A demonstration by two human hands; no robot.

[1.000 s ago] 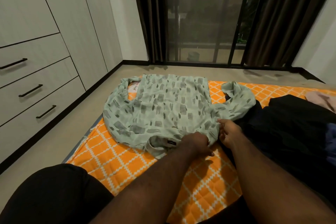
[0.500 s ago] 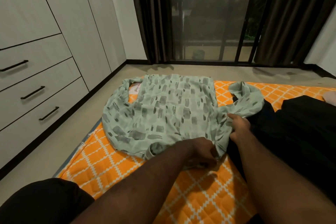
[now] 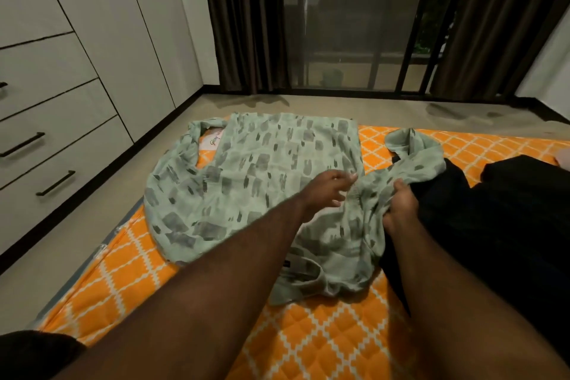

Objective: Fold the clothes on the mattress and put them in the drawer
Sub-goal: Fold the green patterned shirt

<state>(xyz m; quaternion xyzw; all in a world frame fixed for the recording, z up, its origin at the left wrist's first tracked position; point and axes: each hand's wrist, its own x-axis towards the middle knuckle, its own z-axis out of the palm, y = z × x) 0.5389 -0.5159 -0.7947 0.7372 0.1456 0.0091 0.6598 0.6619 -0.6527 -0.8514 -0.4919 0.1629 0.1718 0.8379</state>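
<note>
So the pale green shirt [image 3: 262, 170] is spread out, collar nearest the person, on the orange mattress [image 3: 324, 333]. It's mostly flat, with its left sleeve looping out toward the far left.

What's changed in the last second: the left hand [image 3: 327, 191] was down by the collar at the near edge. It's now off that spot and further up the shirt body, fingers loose and spread, not holding anything. It's a bit smeared, so whether it touches the cloth or just hovers is hard to say.

The right hand [image 3: 401, 203] has crept up the right shoulder and now has a fistful of bunched fabric there. It looks like the smoothing is done and the right side is about to get folded in, so this is an early fold. Nothing is stacked yet, and the drawers [image 3: 71, 145] on the left are all closed.

Stuff that's hard to read:
- The right sleeve flops over onto a heap of black clothes [image 3: 509, 210], and that heap is just a dark blob, so there's no telling how many pieces it is.
- A pink thing [image 3: 564, 157] is chopped off by the right edge.
- The drawers run out of frame on the left.
</note>
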